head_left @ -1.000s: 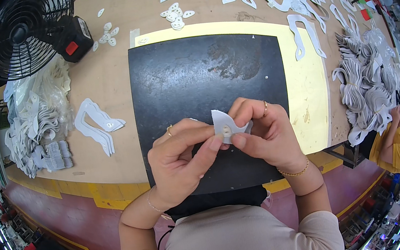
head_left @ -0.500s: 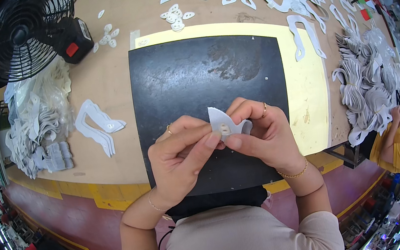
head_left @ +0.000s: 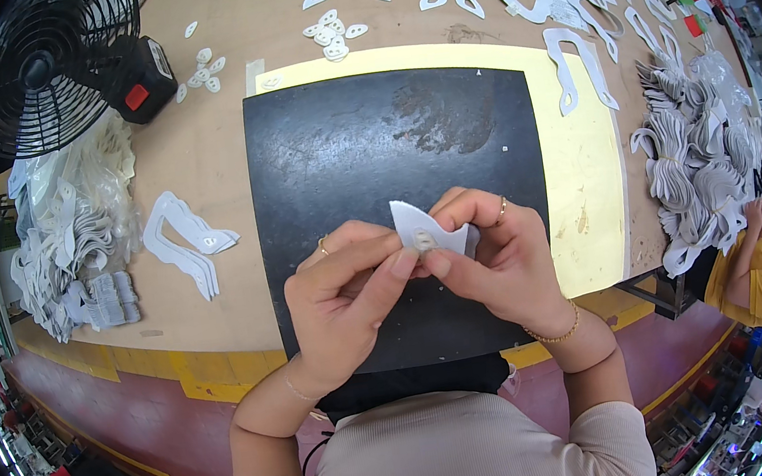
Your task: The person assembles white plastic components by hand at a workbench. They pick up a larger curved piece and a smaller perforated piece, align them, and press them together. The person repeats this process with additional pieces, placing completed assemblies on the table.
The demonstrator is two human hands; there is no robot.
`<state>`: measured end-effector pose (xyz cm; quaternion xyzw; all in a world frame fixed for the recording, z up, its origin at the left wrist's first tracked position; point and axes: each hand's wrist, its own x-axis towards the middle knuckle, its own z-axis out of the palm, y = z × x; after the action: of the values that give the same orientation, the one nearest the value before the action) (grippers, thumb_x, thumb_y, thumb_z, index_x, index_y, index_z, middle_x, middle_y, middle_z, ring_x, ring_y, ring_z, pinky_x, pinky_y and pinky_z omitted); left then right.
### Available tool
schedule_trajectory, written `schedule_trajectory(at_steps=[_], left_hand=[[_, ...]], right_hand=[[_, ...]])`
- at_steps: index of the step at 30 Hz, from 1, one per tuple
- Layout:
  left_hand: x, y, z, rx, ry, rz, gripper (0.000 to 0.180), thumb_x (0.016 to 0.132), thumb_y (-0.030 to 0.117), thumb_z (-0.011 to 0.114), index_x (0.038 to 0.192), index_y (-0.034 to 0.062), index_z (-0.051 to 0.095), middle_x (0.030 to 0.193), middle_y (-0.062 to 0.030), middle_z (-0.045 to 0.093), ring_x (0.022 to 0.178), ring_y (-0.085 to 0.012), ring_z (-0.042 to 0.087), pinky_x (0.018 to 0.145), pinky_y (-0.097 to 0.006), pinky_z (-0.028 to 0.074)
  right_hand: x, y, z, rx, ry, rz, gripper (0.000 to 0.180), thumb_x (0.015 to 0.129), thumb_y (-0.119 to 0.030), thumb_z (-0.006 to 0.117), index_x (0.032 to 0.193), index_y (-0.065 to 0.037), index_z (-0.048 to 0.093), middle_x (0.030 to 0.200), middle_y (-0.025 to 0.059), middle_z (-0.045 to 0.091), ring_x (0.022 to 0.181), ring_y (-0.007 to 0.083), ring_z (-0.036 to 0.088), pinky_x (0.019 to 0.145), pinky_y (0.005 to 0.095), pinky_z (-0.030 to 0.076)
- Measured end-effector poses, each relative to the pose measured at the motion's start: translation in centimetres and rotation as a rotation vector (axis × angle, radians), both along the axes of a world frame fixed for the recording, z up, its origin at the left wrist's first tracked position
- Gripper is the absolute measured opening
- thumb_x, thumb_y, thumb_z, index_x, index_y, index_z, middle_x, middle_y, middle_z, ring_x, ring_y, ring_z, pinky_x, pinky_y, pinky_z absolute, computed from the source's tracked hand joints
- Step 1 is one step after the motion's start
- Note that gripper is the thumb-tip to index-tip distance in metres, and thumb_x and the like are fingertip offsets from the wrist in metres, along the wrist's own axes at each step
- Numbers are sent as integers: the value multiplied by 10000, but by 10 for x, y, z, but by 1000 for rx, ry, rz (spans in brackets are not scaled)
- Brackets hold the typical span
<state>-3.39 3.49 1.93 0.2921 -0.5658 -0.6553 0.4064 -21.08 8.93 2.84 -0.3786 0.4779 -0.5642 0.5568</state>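
Note:
Above the black mat (head_left: 332,149), a white shaped fabric piece (head_left: 409,218) is held up between my two hands, its pointed end upward and the rest folded back. A small cream oval patch (head_left: 422,239) with holes sits on its face. My left hand (head_left: 340,291) pinches the piece at its left edge, thumb next to the patch. My right hand (head_left: 493,257) grips its lower right, thumb tip close under the patch, fingers curled behind. Part of the piece is hidden by my fingers.
A stack of white U-shaped pieces (head_left: 177,239) lies left of the mat. Small oval patches (head_left: 333,33) are heaped beyond it. A black fan (head_left: 46,70) stands far left. Bundled white pieces (head_left: 686,162) lie right, near a person in a yellow top (head_left: 757,282). Yellow sheeting (head_left: 587,213) underlies the mat.
The white piece has shifted slightly left and is turned a little in my fingers. My right thumb has moved slightly left; both hands keep their hold.

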Motion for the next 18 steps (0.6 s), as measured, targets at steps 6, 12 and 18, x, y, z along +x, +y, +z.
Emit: schedule_trajectory(at_steps=[6, 12, 18], left_hand=[[-1, -2, -1, 169, 153, -42, 193, 950, -76, 678, 1140, -61, 706, 1083, -117, 667, 939, -156, 700, 783, -237, 569], [1, -3, -4, 178, 195, -52, 196, 951, -82, 672, 1146, -71, 695, 1078, -117, 651, 900, -133, 679, 696, -222, 537], [-2, 0, 2, 255, 197, -25, 161, 948, -64, 683, 1109, -64, 687, 1023, -98, 648, 851, -106, 660, 624, -206, 492]], right_hand=[[-1, -1, -2, -76, 42, -22, 161, 875, 11, 789, 1002, -23, 698, 969, 38, 687, 878, 86, 640, 761, 245, 482], [1, -1, -2, -74, 31, -20, 162, 868, 16, 797, 989, -19, 695, 977, 42, 688, 882, 89, 641, 774, 248, 484], [-1, 0, -1, -117, 110, -5, 153, 865, 19, 783, 982, -19, 691, 979, 52, 701, 882, 114, 645, 799, 261, 476]])
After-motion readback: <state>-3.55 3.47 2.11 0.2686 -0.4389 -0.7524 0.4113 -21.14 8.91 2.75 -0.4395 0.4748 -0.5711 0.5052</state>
